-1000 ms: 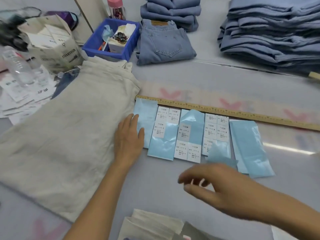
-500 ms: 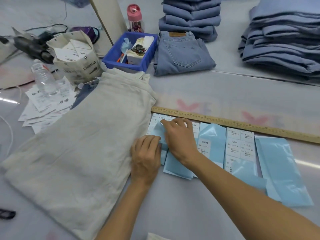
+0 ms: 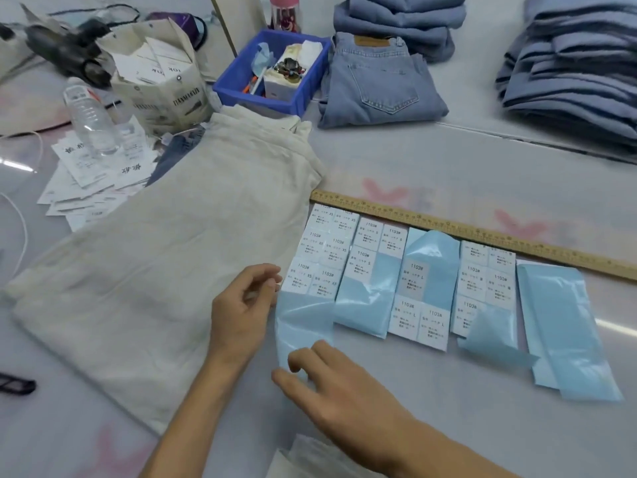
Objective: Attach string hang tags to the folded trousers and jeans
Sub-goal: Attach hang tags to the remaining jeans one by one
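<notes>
I'm at a garment finishing table in a clothing workshop. Stacks of folded jeans sit at one o'clock, sheets of size stickers and a wooden ruler straight ahead, loose paper tags at ten o'clock.

One camera only, worn on the person's head — it looks forward and steeply down onto the table, close in, wide-angled enough to bend the wooden ruler. Both forearms enter from the bottom edge; stacked jeans mark the far side — no second view.
</notes>
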### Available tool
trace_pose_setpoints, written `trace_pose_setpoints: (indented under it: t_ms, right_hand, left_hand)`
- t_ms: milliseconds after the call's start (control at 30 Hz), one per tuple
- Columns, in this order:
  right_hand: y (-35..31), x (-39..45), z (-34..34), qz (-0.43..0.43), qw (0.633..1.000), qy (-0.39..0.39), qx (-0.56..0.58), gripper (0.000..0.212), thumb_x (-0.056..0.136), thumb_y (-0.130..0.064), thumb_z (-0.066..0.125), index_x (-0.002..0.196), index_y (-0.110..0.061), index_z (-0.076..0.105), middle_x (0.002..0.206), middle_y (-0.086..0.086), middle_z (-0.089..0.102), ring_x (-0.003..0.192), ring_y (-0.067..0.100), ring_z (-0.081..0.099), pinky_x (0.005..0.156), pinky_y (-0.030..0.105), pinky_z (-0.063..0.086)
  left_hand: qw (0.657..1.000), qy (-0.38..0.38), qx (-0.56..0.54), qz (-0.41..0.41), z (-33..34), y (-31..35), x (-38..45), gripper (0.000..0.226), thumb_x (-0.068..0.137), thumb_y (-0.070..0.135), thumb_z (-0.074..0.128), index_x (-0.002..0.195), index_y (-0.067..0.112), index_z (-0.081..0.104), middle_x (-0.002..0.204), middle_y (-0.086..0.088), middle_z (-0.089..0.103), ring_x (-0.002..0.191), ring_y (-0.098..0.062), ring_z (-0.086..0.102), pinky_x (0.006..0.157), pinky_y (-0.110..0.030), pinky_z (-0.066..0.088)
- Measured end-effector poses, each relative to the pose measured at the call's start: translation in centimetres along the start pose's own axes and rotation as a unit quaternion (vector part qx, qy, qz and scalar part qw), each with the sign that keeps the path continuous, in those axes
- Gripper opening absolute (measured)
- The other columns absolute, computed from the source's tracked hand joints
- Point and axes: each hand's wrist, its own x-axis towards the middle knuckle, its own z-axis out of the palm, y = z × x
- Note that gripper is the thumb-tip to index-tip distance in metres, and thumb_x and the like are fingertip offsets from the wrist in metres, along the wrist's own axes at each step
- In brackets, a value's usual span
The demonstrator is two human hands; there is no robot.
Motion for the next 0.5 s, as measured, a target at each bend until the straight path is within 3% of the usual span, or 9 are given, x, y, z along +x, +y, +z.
trace_pose_setpoints:
  t_ms: [100,200,267,367,433,500]
  right_hand:
    - [-0.8,-0.3,1.7,-0.027,0.998,0.007,-0.058,0.039,0.095,-0.009,0.044,0.123,-0.021,0.068,0.096,-0.004,0.063,0.078,0.015,0.054,0.064,0.024,0.044]
    - [-1.4,-0.5,2.9,-0.024,0.997,0.043,-0.056,0.040,0.099,-0.003,0.040,0.114,-0.017,0.074,0.086,-0.002,0.063,0.071,0.018,0.053,0.063,0.027,0.043]
    - [-1.5,-0.6,3.5,-0.023,0.996,0.063,-0.061,0.033,0.097,-0.003,0.046,0.107,-0.016,0.074,0.082,0.000,0.061,0.069,0.020,0.052,0.062,0.029,0.044]
    - [-1.2,-0.7,3.7,0.003,0.996,0.065,-0.061,0.027,0.095,-0.006,0.051,0.103,-0.017,0.073,0.079,0.000,0.057,0.068,0.021,0.051,0.062,0.030,0.044]
    - [-1.2,-0.8,4.1,0.001,0.996,0.057,-0.062,0.022,0.094,-0.007,0.054,0.099,-0.017,0.073,0.076,0.000,0.054,0.067,0.021,0.049,0.061,0.030,0.042]
    - [-1.3,-0.9,4.5,-0.009,0.996,0.049,-0.069,0.018,0.092,-0.008,0.058,0.095,-0.019,0.071,0.075,-0.001,0.053,0.066,0.021,0.048,0.060,0.030,0.040]
  left_hand:
    - [0.997,-0.021,0.072,0.029,-0.3,0.9,0.4,0.032,0.094,0.003,0.067,0.095,0.035,0.070,0.097,0.019,0.072,0.091,-0.003,0.069,0.082,-0.021,0.057]
    - [0.973,-0.044,0.181,0.138,-0.8,1.0,0.8,0.025,0.094,0.000,0.065,0.100,0.022,0.073,0.101,0.013,0.071,0.093,-0.004,0.065,0.079,-0.022,0.054]
    - [0.940,-0.063,0.268,0.202,-1.0,1.0,1.4,0.021,0.093,0.000,0.066,0.104,0.016,0.074,0.108,0.006,0.070,0.099,-0.014,0.064,0.076,-0.033,0.057]
    - [0.863,-0.104,0.391,0.303,-0.8,0.7,2.4,0.023,0.081,-0.001,0.079,0.101,0.011,0.077,0.110,-0.005,0.072,0.102,-0.032,0.066,0.072,-0.045,0.057]
    - [0.819,-0.122,0.436,0.352,-0.8,0.1,2.9,0.025,0.079,0.005,0.083,0.102,0.013,0.078,0.117,-0.008,0.072,0.109,-0.034,0.067,0.084,-0.045,0.050]
    - [0.805,-0.121,0.444,0.374,-1.3,-0.5,3.7,0.018,0.086,0.018,0.074,0.103,0.018,0.079,0.123,-0.005,0.071,0.115,-0.031,0.067,0.093,-0.043,0.038]
